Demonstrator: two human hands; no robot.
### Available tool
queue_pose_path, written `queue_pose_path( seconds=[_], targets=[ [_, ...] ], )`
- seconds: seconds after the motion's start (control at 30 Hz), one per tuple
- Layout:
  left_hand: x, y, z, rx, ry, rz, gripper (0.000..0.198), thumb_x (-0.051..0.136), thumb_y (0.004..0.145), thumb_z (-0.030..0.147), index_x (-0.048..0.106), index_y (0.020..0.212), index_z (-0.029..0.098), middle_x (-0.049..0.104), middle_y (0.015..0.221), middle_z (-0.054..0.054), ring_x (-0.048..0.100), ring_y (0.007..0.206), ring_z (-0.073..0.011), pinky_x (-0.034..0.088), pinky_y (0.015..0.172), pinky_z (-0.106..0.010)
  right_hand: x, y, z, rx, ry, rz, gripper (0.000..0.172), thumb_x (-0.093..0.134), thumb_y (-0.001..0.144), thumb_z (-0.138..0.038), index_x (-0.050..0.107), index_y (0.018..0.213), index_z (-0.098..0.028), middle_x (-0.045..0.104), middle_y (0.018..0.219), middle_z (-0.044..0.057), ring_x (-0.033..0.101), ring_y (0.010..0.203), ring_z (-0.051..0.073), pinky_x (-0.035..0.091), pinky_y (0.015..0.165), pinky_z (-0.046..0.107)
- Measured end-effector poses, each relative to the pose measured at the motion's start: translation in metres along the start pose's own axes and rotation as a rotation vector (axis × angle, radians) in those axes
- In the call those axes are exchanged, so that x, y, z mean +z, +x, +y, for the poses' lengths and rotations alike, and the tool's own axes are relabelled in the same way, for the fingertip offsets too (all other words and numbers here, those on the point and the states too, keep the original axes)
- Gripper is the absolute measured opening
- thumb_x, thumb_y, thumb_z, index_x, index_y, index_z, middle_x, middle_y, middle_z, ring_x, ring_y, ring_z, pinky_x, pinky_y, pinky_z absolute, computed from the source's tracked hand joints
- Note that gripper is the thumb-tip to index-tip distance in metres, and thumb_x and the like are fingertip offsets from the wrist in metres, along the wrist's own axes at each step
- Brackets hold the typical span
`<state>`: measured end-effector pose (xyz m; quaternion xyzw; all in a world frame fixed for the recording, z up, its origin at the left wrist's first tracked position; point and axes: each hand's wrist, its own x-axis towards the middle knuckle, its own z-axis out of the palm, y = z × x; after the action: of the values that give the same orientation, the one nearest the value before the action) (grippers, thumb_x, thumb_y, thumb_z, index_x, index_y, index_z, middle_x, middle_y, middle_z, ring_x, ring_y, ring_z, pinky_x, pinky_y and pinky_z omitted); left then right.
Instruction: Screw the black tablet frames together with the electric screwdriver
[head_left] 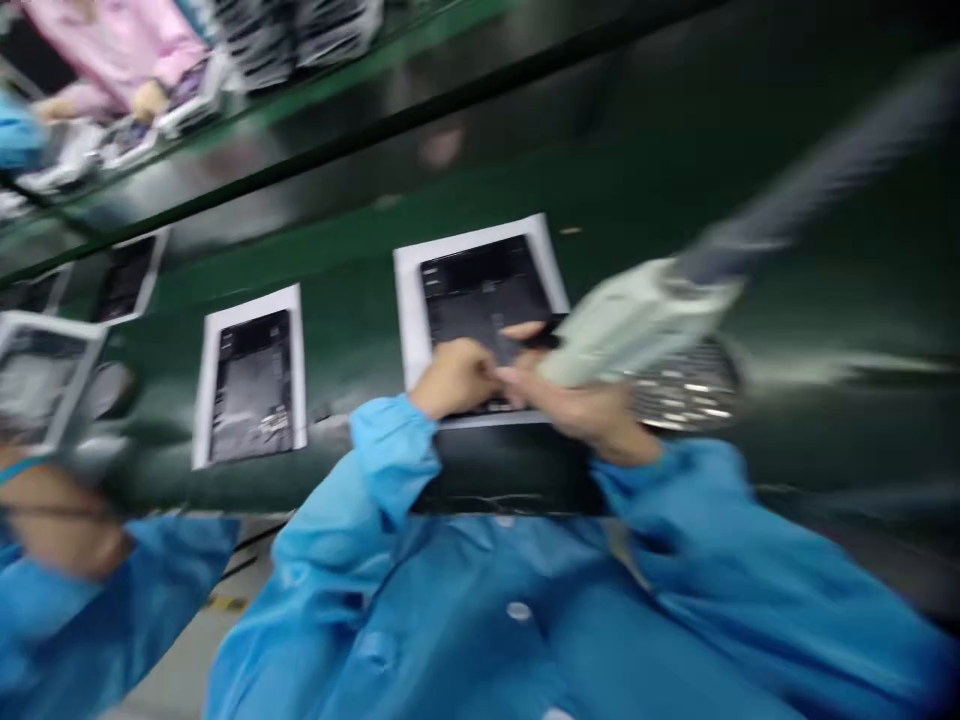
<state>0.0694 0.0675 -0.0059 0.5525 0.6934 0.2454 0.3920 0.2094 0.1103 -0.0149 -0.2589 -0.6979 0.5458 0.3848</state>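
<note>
Blue sleeves in close, left hand [454, 378] pressed down on the white-framed dark panel [480, 300] lying on the green belt [352, 300], right hand [592, 415] just beside it, wrapped around a pale power screwdriver [630, 320], a second panel [251, 375] lying further left.

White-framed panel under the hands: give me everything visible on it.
The white-framed panel lies flat on the green belt, a dark rectangular inset inside a pale border, blurred by motion. The left hand rests on its near edge; the right hand holds a pale power tool whose tip meets the dark face. Fine detail cannot be told.
</note>
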Motion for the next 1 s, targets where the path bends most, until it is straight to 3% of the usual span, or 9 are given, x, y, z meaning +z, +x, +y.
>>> queue_pose_path(
  seconds=[0.03,0.13,0.3,0.43,0.57,0.8,1.0],
  targets=[
    [-0.002,0.000,0.000,-0.030,0.001,-0.010,0.020,0.065,0.076,0.016,0.063,0.057,0.014,0.061,0.053,0.001,0.058,0.053,-0.0100,0.040,0.052,-0.019,0.000,0.003,-0.004,0.041,0.033,-0.003,0.019,0.075,0.074,-0.036,0.065,0.073,-0.020,0.059,0.053,-0.002,0.056,0.050,0.013,0.053,0.056,0.031],
    [-0.007,0.003,-0.003,-0.131,-0.021,-0.048,0.020,0.075,0.072,0.023,0.063,0.058,0.014,0.060,0.049,0.002,0.054,0.043,-0.0088,0.038,0.045,-0.018,-0.015,0.016,-0.010,0.033,0.139,0.044,0.037,0.082,0.067,-0.038,0.065,0.093,-0.018,0.057,0.053,-0.005,0.054,0.047,0.011,0.050,0.051,0.028],
    [-0.009,0.002,0.001,-0.215,-0.066,-0.056,0.023,0.083,0.065,0.028,0.064,0.061,0.015,0.061,0.048,0.003,0.054,0.039,-0.0079,0.040,0.043,-0.017,-0.076,0.031,-0.004,-0.197,0.093,0.388,0.027,0.081,0.070,-0.029,0.062,0.087,-0.021,0.053,0.047,-0.008,0.049,0.036,0.010,0.044,0.041,0.026],
    [-0.009,0.002,0.001,-0.243,-0.052,-0.046,0.021,0.082,0.067,0.027,0.065,0.062,0.015,0.062,0.048,0.002,0.057,0.041,-0.0097,0.037,0.039,-0.016,-0.110,0.037,0.019,-0.310,0.077,0.522,0.029,0.082,0.068,-0.031,0.064,0.089,-0.023,0.052,0.045,-0.009,0.047,0.033,0.010,0.042,0.038,0.027],
    [-0.010,0.003,-0.002,-0.239,-0.046,-0.056,0.018,0.080,0.068,0.025,0.065,0.064,0.015,0.063,0.049,0.001,0.061,0.045,-0.0114,0.037,0.039,-0.015,-0.115,0.036,0.030,-0.291,0.042,0.564,0.031,0.082,0.067,-0.034,0.065,0.091,-0.023,0.053,0.045,-0.009,0.047,0.033,0.010,0.044,0.039,0.027],
    [-0.011,0.002,-0.002,-0.234,-0.042,-0.040,0.020,0.077,0.069,0.027,0.063,0.063,0.015,0.061,0.047,0.002,0.062,0.046,-0.0121,0.038,0.040,-0.016,-0.116,0.034,0.023,-0.256,-0.013,0.558,0.038,0.082,0.066,-0.043,0.063,0.092,-0.023,0.053,0.045,-0.009,0.047,0.033,0.011,0.044,0.039,0.028],
    [-0.012,0.002,0.004,-0.256,-0.058,-0.040,0.019,0.076,0.070,0.027,0.063,0.061,0.015,0.061,0.047,0.002,0.061,0.045,-0.0114,0.041,0.043,-0.017,-0.126,0.028,0.024,-0.261,-0.029,0.584,0.035,0.082,0.067,-0.040,0.063,0.091,-0.023,0.052,0.045,-0.008,0.047,0.034,0.010,0.044,0.039,0.028]
  ],
)
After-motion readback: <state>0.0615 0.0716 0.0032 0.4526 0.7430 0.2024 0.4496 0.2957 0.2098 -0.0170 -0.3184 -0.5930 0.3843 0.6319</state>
